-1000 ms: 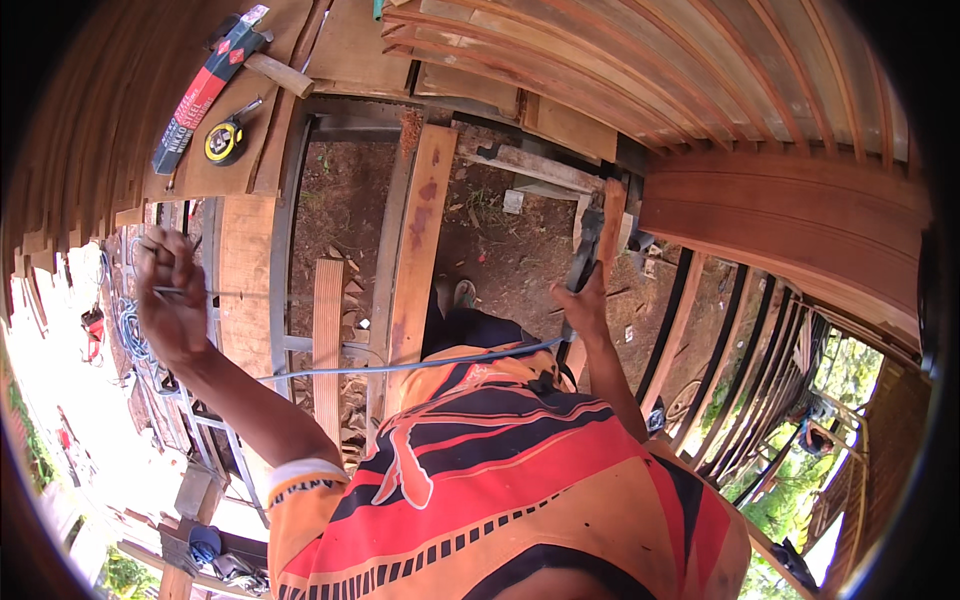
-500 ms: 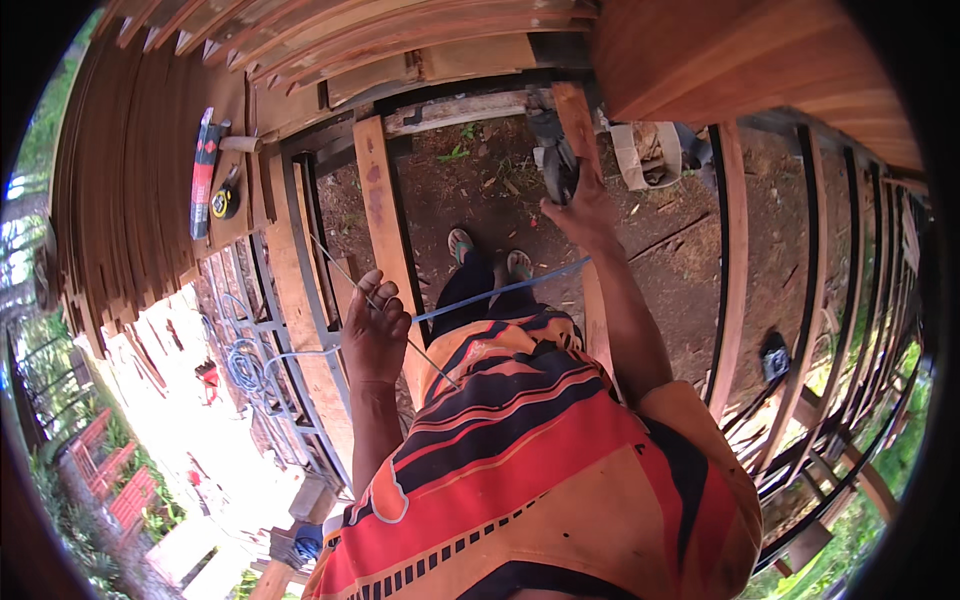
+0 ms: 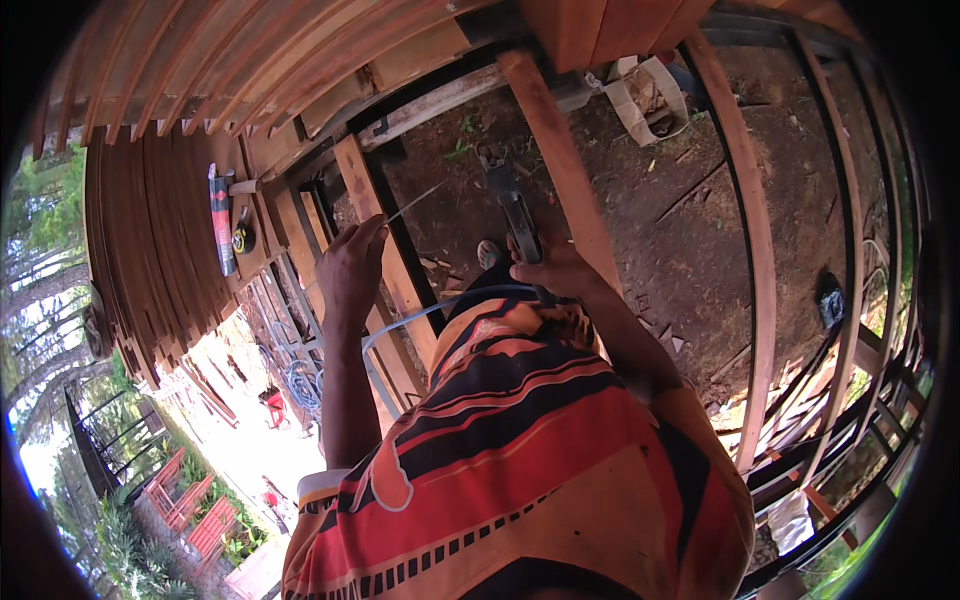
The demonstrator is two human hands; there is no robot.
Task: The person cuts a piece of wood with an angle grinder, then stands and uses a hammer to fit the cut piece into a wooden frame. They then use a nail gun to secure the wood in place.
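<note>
My right hand is closed round the handle of a dark tool that looks like an air nail gun. Its head points away from me over the ground between two beams. From near its grip a light-blue hose crosses in front of my waist to the left. Raised above the wooden beam, my left hand pinches a thin pale rod. The rod's free end slants up and to the right, apart from the tool. Its other end is hidden by my fingers.
Stacked brown boards lie at left, bearing a red-and-black tube and a yellow-and-black tape measure. An open carton stands on the ground beyond. Long beams with gaps between them span the right side. Blue coils lie lower left.
The nail gun has come back toward my body and left, off the far beam. My left hand has risen, and the rod now points right and away from me. The view has shifted.
</note>
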